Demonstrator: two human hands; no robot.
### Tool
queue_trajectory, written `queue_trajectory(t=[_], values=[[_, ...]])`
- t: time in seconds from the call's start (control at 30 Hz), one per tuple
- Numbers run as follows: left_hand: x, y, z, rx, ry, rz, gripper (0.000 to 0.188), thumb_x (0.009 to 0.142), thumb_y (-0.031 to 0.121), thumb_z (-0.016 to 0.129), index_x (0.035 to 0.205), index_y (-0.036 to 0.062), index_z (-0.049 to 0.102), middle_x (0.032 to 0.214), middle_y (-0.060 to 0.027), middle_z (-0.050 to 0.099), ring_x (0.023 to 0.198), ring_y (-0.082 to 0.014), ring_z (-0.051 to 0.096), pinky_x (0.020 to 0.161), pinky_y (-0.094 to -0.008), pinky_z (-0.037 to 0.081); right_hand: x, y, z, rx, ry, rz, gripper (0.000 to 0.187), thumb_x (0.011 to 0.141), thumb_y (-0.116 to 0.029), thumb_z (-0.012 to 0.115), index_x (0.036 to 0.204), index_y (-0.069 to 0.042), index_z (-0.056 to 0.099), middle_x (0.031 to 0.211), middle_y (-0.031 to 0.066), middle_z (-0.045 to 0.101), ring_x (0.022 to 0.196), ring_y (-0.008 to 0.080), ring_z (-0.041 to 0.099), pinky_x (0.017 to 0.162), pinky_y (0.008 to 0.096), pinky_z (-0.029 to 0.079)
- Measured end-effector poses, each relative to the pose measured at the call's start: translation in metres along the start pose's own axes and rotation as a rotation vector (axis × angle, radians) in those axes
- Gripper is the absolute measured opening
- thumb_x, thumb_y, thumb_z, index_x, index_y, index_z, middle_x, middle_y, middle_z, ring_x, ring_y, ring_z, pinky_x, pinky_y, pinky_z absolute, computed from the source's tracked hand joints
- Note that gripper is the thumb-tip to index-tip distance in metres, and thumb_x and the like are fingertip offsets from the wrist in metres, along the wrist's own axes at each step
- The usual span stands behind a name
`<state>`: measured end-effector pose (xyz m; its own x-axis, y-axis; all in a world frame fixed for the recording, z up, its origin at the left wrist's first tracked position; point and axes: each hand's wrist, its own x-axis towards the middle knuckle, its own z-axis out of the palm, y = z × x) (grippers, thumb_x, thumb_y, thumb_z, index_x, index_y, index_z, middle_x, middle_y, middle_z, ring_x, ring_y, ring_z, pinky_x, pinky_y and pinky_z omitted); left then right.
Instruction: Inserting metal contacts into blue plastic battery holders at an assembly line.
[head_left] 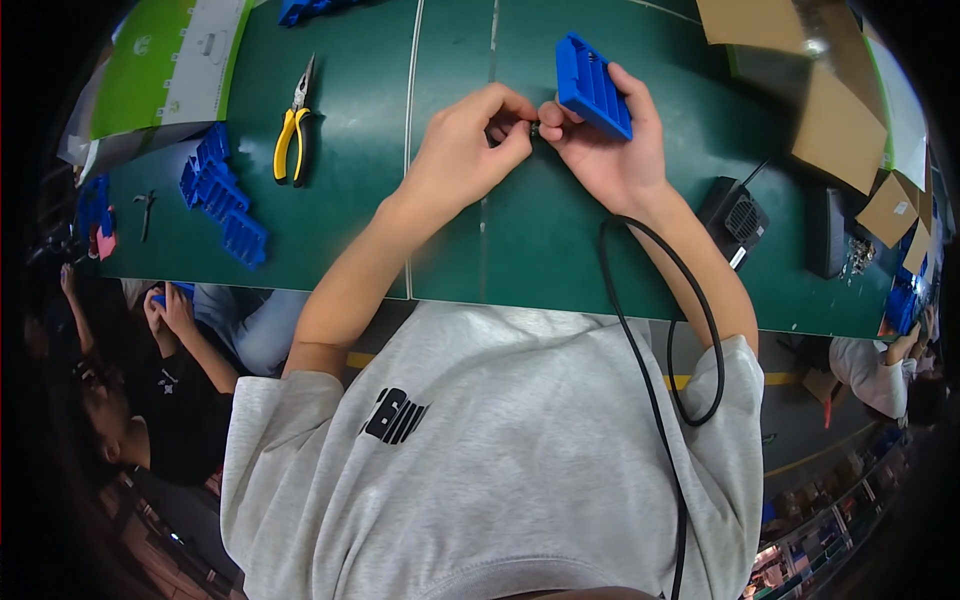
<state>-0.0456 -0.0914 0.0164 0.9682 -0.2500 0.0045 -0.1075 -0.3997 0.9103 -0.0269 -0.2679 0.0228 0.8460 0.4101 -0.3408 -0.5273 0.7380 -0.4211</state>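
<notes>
Over the green table, my right hand [635, 165] holds a blue plastic tray [593, 88] with long ribbed slots, tilted up between palm and fingers. My left hand [462, 148] is closed in a pinch beside it, thumb against forefinger. Where the fingertips of both hands meet, a tiny dark part [536, 129] shows between them; its kind is too small to make out. Part of the tray's lower edge is hidden behind the right hand's fingers.
Yellow-handled long-nose pliers [292, 130] lie to the left, near several blue trays [222, 195] and a green-and-white box [165, 75]. On the right are a black device [735, 215], open cardboard boxes [835, 125] and small metal parts [858, 255]. A black cable [650, 375] loops by my right arm.
</notes>
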Motion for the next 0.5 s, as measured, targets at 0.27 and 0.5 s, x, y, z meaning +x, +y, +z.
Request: queue_trajectory(t=[0.27, 0.5], values=[[0.004, -0.001, -0.002, -0.381, -0.077, -0.207, 0.021, 0.087, 0.013, 0.066, 0.102, -0.0008, 0.064, 0.094, -0.006, 0.066, 0.079, -0.0103, 0.061, 0.072, -0.025, 0.051, 0.004, 0.004, -0.015, 0.185, -0.096, 0.052, 0.032, 0.093, -0.033, 0.047, 0.093, -0.001, 0.051, 0.067, 0.0011, 0.035, 0.066, 0.014, 0.038, 0.061, 0.0278, 0.034], [0.006, -0.005, -0.004, -0.597, -0.153, -0.216, 0.022, 0.09, 0.015, 0.065, 0.105, -0.001, 0.064, 0.097, -0.0055, 0.064, 0.082, -0.0107, 0.059, 0.076, -0.0246, 0.049, 0.005, 0.004, -0.016, 0.315, -0.177, 0.09, 0.031, 0.094, -0.03, 0.048, 0.1, 0.0, 0.052, 0.066, 0.0002, 0.036, 0.064, 0.0119, 0.038, 0.059, 0.0264, 0.034]])
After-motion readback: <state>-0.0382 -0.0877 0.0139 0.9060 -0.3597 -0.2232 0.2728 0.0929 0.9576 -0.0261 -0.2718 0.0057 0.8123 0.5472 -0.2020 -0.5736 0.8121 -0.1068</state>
